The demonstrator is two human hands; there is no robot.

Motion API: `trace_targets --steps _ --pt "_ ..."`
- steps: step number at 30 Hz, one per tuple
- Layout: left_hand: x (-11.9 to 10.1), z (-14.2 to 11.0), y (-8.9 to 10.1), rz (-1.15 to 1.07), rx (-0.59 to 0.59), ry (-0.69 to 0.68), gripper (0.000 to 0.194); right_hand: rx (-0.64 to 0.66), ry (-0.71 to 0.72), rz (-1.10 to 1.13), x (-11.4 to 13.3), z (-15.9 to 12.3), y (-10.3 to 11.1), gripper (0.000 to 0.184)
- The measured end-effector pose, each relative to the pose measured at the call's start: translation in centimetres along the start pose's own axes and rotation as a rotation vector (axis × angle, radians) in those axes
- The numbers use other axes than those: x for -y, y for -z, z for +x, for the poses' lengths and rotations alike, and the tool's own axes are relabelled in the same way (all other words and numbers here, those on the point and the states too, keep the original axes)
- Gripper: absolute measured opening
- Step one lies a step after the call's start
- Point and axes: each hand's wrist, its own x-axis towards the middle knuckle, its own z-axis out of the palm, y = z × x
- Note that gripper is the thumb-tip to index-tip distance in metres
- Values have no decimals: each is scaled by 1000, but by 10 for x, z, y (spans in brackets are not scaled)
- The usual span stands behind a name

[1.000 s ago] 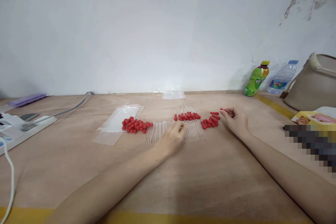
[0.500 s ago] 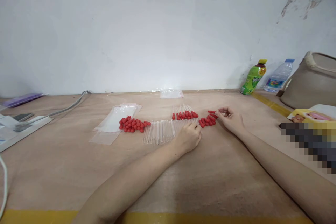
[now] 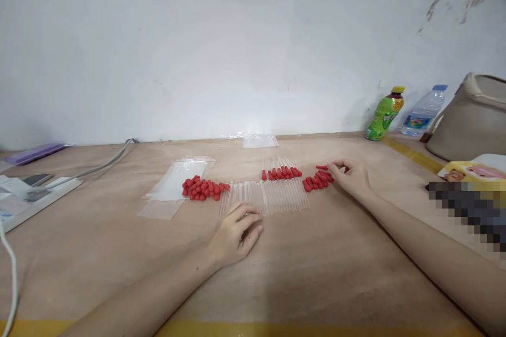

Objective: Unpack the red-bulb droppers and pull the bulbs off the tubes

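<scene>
My left hand [image 3: 239,234] hovers at the near edge of a row of clear glass dropper tubes [image 3: 276,197], fingers curved and apart, holding nothing. To the right, my right hand [image 3: 350,176] has thumb and forefinger pinched at the end of a red rubber dropper bulb [image 3: 322,167]. Just below those fingertips lies a small group of red bulbs [image 3: 316,181]. Behind the tube row, several droppers with red bulbs fitted [image 3: 281,172] lie side by side, tubes pointing away. A larger heap of red bulbs [image 3: 201,188] sits left of the tubes.
Clear plastic bags [image 3: 168,184] lie under and beside the left heap, with another bag [image 3: 260,141] by the wall. A power strip [image 3: 59,195] with a grey cable is at left. Right stand a green bottle [image 3: 384,116], a water bottle [image 3: 422,113] and a beige bag [image 3: 466,121].
My left hand has moved left and nearer to me, off the right end of the tube row, and its fingers have spread. My right hand stays almost in place by the red bulbs.
</scene>
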Motion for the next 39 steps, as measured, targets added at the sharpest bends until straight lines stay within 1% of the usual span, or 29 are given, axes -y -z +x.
trace_targets --steps 2,3,4,6,9,12,15,20,23,25,27,28,29,30,31,32,34,35,37,39 --pt "1 1 -1 -11 5 19 17 105 12 -92 15 5 2 36" --pt "1 2 -2 -16 17 17 17 186 15 -157 24 8 1 34" --pt "1 3 -3 -19 32 12 16 241 16 -199 34 11 0 31" --pt "0 5 -4 -22 51 7 16 323 12 -255 53 17 -5 26" --pt "-1 6 -4 -19 60 16 16 406 -7 -314 76 22 -16 23" --pt "-1 4 -3 -13 66 22 15 540 -88 -377 91 23 -24 28" --pt "-1 4 -3 -8 75 21 15 649 -177 -428 97 23 -29 29" --pt "-2 5 -4 -1 78 23 15 646 -240 -438 97 27 -32 27" --pt "-2 5 -5 -3 67 13 15 542 -194 -404 98 28 -27 22" --pt "-2 4 -4 -10 60 11 20 461 -147 -377 100 26 -21 24" --pt "-1 4 -4 -11 47 19 34 367 -66 -321 100 17 -15 27" --pt "-1 4 -3 -4 33 25 42 298 13 -276 99 9 -12 27" --pt "-1 4 -3 11 13 31 47 211 128 -220 97 0 -10 26" --pt "0 4 -3 35 -12 35 51 109 275 -167 95 -11 -8 27" --pt "0 4 -4 69 -36 33 52 37 432 -140 91 -23 -6 30" --pt "1 4 -4 111 -61 25 52 1 576 -147 88 -36 -4 31" --pt "1 5 -5 207 -96 -15 51 -55 799 -159 82 -62 -2 28" --pt "1 6 -5 254 -97 -47 50 -53 886 -144 81 -74 -1 25" --pt "2 7 -6 331 -76 -118 46 -38 977 -99 80 -92 0 21" --pt "2 9 -7 382 -49 -182 39 -11 1002 -51 83 -101 0 19"
